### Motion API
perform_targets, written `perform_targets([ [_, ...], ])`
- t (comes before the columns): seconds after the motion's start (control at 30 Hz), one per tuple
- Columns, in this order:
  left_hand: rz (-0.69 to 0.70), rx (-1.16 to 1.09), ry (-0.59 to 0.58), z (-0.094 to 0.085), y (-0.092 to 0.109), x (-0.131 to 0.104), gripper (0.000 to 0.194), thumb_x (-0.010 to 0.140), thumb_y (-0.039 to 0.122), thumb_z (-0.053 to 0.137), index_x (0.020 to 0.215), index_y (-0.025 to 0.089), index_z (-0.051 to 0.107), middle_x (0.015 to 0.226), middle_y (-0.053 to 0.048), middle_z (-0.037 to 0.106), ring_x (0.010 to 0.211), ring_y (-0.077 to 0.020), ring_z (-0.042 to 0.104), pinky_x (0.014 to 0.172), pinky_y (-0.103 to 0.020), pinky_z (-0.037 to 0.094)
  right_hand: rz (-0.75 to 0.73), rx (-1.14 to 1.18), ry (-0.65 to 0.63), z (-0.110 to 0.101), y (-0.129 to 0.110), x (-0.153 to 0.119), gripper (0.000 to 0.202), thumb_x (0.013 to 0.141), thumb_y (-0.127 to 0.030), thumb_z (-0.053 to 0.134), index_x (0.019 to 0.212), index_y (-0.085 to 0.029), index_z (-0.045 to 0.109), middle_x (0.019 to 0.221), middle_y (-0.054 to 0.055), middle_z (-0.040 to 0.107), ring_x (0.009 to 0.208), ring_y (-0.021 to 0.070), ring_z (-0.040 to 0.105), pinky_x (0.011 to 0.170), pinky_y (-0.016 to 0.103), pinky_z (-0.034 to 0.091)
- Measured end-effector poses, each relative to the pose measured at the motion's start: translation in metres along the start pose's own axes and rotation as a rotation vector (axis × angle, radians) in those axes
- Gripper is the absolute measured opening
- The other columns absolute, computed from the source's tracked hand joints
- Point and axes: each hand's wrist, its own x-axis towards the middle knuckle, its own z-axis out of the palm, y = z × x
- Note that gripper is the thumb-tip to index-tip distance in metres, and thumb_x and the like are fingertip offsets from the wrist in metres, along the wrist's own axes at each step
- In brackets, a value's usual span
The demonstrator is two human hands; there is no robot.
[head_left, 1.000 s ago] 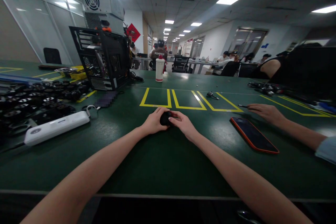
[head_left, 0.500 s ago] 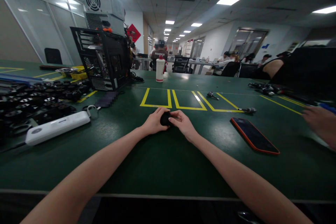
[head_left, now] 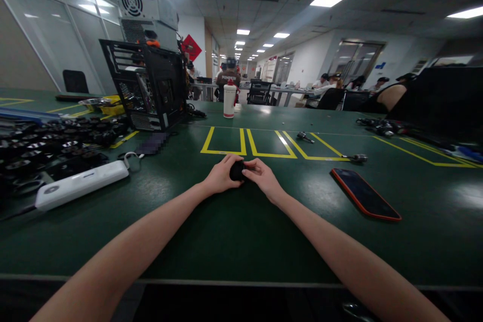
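Observation:
Between my hands, just in front of the yellow tape boxes, is a small black round part [head_left: 236, 171]; its kind is too dark to make out. My left hand [head_left: 222, 175] curls around its left side, with thumb and fingers closed on it. On the other side, my right hand [head_left: 262, 176] pinches at its right edge with thumb and forefinger. Both hands rest low over the green table [head_left: 241, 231]. The fingers hide much of the part.
An orange-edged phone [head_left: 365, 194] lies to the right. Two small metal-and-black parts, one a dark piece [head_left: 305, 137], the other a silver-ended piece [head_left: 356, 158], lie beyond. Leftward are a white power strip [head_left: 83, 184], many black parts [head_left: 64, 143] and an open computer case [head_left: 151, 88]. A white bottle [head_left: 229, 100] stands behind.
Another person's hand at the right edge has gone out of view. My hands and the black part look almost the same.

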Motion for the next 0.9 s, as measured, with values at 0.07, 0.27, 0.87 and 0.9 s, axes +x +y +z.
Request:
perform_targets([
  [0.07,-0.003,0.0,-0.001,0.0001,0.0001,-0.0001,0.057,0.059,0.026,0.065,0.11,0.022,0.04,0.107,-0.003,0.046,0.098,-0.021,0.048,0.083,-0.035,0.043,0.022,-0.019,0.007,0.0005,-0.0008,0.0015,0.024,0.067,-0.024,0.061,0.089,-0.018,0.053,0.091,0.002,0.057,0.091,0.0148,0.055,0.087,0.034,0.042],
  [0.27,-0.005,-0.016,-0.001,-0.0011,0.0006,-0.0008,0.055,0.059,0.024,0.065,0.108,0.022,0.041,0.107,-0.003,0.046,0.096,-0.0203,0.049,0.081,-0.034,0.044,0.057,0.014,-0.081,-0.0013,-0.0016,-0.0007,0.032,0.067,-0.02,0.062,0.097,-0.019,0.051,0.103,0.004,0.056,0.1,0.017,0.053,0.091,0.035,0.039],
  [0.87,0.006,-0.013,-0.001,0.0002,-0.0001,-0.0016,0.055,0.059,0.023,0.065,0.109,0.023,0.04,0.107,-0.003,0.046,0.097,-0.0201,0.049,0.081,-0.034,0.044,0.032,0.041,-0.086,-0.0009,-0.0001,-0.001,0.034,0.065,-0.02,0.064,0.096,-0.019,0.052,0.103,0.004,0.056,0.1,0.0175,0.053,0.092,0.037,0.039],
  [0.9,0.012,-0.011,0.003,0.0006,-0.0005,-0.0015,0.055,0.059,0.023,0.064,0.108,0.023,0.04,0.107,-0.003,0.046,0.097,-0.0201,0.049,0.081,-0.034,0.044,0.015,0.058,-0.09,-0.0007,0.0002,-0.0019,0.036,0.063,-0.019,0.065,0.096,-0.02,0.051,0.104,0.003,0.056,0.101,0.0173,0.053,0.092,0.036,0.039],
])
